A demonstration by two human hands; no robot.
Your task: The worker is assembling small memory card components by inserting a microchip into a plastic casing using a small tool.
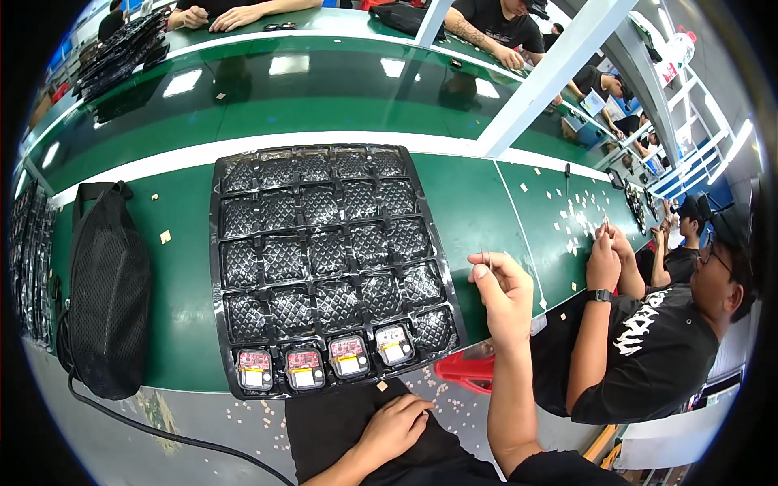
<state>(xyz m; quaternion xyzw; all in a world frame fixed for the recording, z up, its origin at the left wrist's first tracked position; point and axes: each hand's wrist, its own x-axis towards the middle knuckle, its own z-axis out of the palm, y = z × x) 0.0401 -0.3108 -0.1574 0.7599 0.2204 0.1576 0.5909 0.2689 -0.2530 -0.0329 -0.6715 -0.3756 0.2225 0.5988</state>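
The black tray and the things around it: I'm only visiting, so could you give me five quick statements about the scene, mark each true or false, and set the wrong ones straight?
1. The black tray holds four small devices. True.
2. Both of the person's hands are over the tray. False: the left hand rests on the lap, and the right hand is raised to the tray's right.
3. A black mesh bag lies left of the tray. True.
4. The devices sit in the row farthest from the person. False: they sit in the nearest row.
5. A thin thing sticks up from the right hand. True.
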